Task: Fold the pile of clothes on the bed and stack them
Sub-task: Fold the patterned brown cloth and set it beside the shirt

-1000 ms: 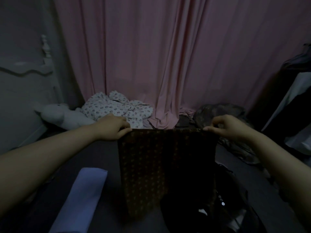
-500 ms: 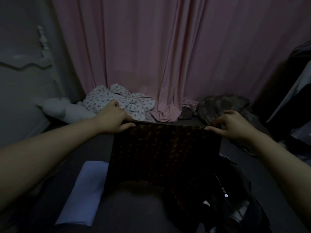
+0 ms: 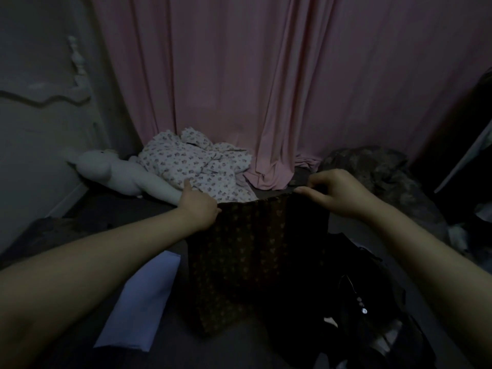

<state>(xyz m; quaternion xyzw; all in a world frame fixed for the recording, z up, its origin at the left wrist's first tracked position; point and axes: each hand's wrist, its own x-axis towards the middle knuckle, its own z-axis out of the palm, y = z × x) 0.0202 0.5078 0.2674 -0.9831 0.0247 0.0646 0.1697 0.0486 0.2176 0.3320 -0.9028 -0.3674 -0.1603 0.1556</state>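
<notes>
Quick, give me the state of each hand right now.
Left hand: grips the top edge of the dark patterned garment.
Right hand: pinches the same garment's top edge.

left hand fingers: the left hand (image 3: 198,207) grips the top edge of the dark patterned garment (image 3: 239,262); its fingertips are tucked behind the cloth, unseen.
right hand thumb: hidden under the right hand (image 3: 336,194) at the garment's edge.
forearms: both cut off by the lower picture edges.
black clothes pile (image 3: 367,302): too dark to tell pieces apart; runs off the bottom edge.
stuffed toy (image 3: 117,173): face too dim to read.
curtain (image 3: 266,89): top cut off.
</notes>
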